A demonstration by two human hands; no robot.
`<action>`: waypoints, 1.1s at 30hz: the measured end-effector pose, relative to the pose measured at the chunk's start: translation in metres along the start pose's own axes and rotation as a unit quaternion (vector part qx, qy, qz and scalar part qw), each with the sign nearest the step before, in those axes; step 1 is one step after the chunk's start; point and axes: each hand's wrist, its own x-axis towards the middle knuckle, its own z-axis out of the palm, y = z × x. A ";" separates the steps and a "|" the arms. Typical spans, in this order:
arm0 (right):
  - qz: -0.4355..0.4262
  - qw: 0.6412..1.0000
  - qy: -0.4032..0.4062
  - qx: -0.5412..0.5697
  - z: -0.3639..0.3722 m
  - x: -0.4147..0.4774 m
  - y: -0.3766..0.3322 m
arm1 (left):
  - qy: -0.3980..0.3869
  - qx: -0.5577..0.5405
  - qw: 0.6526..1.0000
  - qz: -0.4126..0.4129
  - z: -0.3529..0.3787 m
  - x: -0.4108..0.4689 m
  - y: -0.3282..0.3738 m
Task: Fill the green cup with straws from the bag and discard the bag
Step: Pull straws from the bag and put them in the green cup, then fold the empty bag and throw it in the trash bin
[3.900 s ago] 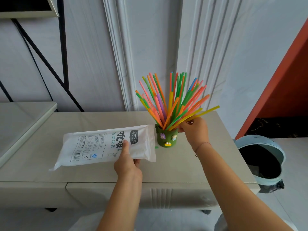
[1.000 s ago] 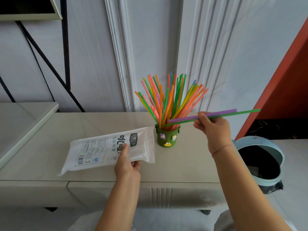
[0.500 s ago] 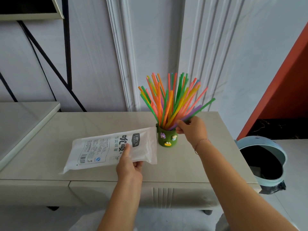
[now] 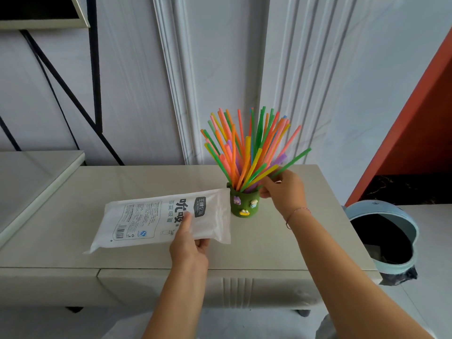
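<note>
In left grip (image 4: pixel 189 243): bag (image 4: pixel 161 217), thumb on top, pinched near open end; limp, light, slippery film, looks empty. Right grip (image 4: pixel 285 189) closed on green straw (image 4: pixel 291 162) beside cup (image 4: pixel 244 204); straws light, bendy, hold low.

This looks like a room in a home, furnished rather than fitted for work. The wall (image 4: pixel 220 69) is white with raised decorative moulding in vertical panels. A cream table (image 4: pixel 146 179) with a fluted drawer front stands against it, beside a second pale surface (image 4: pixel 31 172) at the left. A black metal shelf frame (image 4: pixel 94 69) rises behind. On the floor to the right sits a pale blue waste bin (image 4: pixel 391 241) lined with a black bag, next to an orange-red panel (image 4: pixel 420 118).
</note>
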 end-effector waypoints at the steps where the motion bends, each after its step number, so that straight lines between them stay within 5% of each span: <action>1: -0.004 1.000 -0.008 -0.020 0.001 0.001 0.000 | -0.002 0.003 1.000 -0.002 0.000 -0.001 0.000; 13: 0.005 0.998 -0.045 -0.043 0.008 -0.003 0.004 | -0.035 0.050 0.998 -0.033 0.002 -0.009 0.004; 21: 0.222 0.949 -0.186 0.128 0.018 -0.042 0.015 | -0.091 0.135 0.984 -0.068 -0.008 -0.012 0.020; 26: 0.304 0.880 -0.280 0.235 0.024 -0.051 0.017 | -0.161 0.255 0.946 -0.119 -0.028 -0.022 0.040; 33: 0.175 0.897 -0.387 0.124 0.037 -0.085 -0.002 | -0.254 0.441 0.855 -0.104 -0.065 -0.044 0.062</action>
